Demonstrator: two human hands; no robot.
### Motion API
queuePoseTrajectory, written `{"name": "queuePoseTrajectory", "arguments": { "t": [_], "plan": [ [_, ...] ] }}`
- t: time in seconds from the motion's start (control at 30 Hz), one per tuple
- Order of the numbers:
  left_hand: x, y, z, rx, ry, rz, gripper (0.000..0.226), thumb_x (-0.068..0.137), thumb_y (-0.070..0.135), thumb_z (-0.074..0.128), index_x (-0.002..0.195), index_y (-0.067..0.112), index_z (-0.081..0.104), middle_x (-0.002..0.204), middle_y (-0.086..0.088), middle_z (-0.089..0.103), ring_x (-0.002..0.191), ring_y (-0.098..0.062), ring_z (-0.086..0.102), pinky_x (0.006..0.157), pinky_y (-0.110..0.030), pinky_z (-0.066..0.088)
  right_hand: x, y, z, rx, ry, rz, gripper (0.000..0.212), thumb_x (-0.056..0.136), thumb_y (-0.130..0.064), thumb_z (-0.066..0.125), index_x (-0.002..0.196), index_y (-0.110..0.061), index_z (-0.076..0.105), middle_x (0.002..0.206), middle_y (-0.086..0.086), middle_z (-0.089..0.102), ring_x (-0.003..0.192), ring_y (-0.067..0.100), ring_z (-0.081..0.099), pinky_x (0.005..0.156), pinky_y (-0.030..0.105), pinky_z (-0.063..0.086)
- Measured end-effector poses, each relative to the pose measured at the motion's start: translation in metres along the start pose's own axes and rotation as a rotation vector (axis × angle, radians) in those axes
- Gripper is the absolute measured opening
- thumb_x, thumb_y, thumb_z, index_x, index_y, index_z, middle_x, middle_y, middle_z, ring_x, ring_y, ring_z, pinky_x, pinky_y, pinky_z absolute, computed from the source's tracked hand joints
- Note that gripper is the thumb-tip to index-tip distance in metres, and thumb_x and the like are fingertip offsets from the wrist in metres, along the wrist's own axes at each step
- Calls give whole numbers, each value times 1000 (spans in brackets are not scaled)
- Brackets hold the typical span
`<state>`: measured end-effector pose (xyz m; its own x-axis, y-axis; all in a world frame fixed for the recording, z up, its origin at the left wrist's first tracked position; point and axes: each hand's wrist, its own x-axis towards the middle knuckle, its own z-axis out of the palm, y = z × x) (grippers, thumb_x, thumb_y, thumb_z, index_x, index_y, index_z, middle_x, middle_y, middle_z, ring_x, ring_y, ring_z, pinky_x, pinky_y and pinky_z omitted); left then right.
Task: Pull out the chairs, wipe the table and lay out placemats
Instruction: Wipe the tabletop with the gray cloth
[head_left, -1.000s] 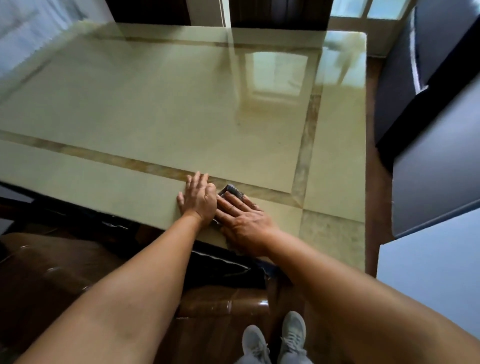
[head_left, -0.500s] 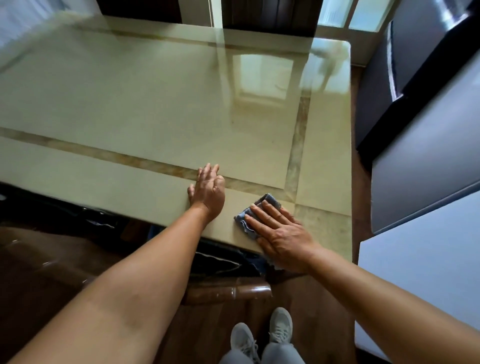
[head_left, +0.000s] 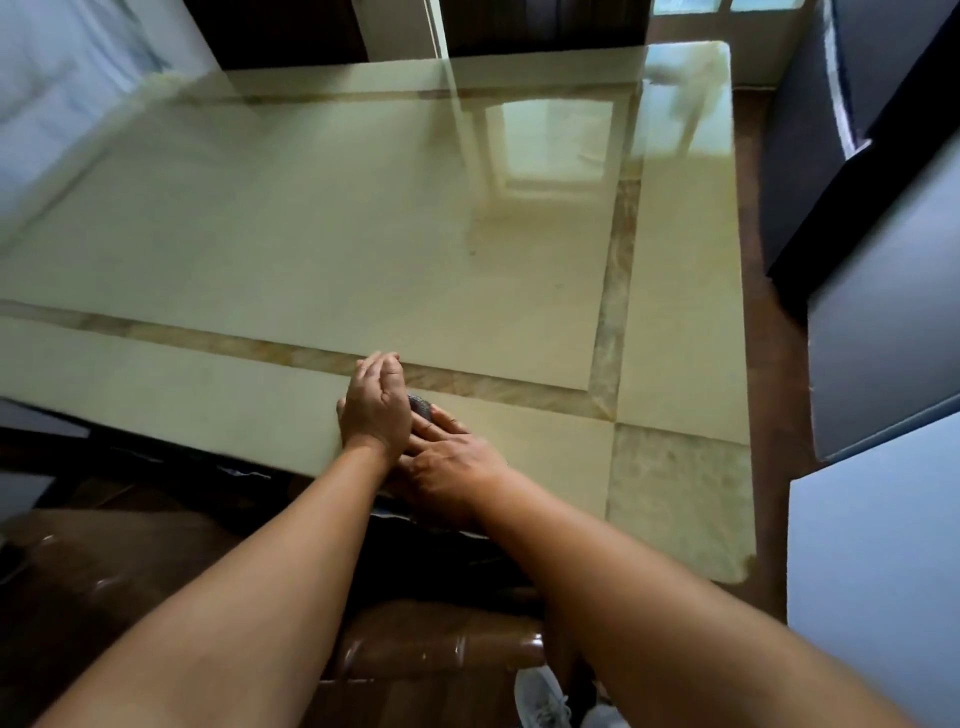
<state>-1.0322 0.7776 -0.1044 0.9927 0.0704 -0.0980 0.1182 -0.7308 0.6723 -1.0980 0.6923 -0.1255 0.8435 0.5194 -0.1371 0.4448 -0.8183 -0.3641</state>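
Head view: glossy tabletop (head_left: 363, 234) stretching wide and bare toward far edge and right edge, dark cabinets (head_left: 883, 260) close beside. Near front edge, left hand (head_left: 375, 405) flat on the surface, fingers straight. Right hand (head_left: 449, 457) just beside, overlapped, straight fingers pressing grey cloth (head_left: 420, 406), mostly hidden.

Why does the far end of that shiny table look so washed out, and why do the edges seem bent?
Head view: the glossy cream stone table mirrors a bright window, so glare whitens its far right corner; the wide-angle lens bows the table edges; the left margin is smeared by motion blur; the left hand hides most of the small grey cloth under the right hand.
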Motion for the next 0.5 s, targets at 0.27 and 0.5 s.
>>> {"name": "queuePoseTrajectory", "arguments": {
  "t": [0.27,0.5],
  "plan": [
    [-9,4,16,150,-129,110,57,93,44,21,140,19,40,155,-2,28,143,-18,23,116,-41,12,-105,51,-6,-15,-6,90,71,82,-54,-1,151,-36,9,155,-14,-6,145,13,-14,118,29,-12],
    [-7,23,34,161,-150,169,46,99,31,29,144,19,32,157,-2,21,146,-15,13,117,-39,8,-117,97,-29,-39,-25,278,74,79,-63,-13,149,-40,-3,148,-22,-18,140,6,-23,117,27,-12]
  ]
}}
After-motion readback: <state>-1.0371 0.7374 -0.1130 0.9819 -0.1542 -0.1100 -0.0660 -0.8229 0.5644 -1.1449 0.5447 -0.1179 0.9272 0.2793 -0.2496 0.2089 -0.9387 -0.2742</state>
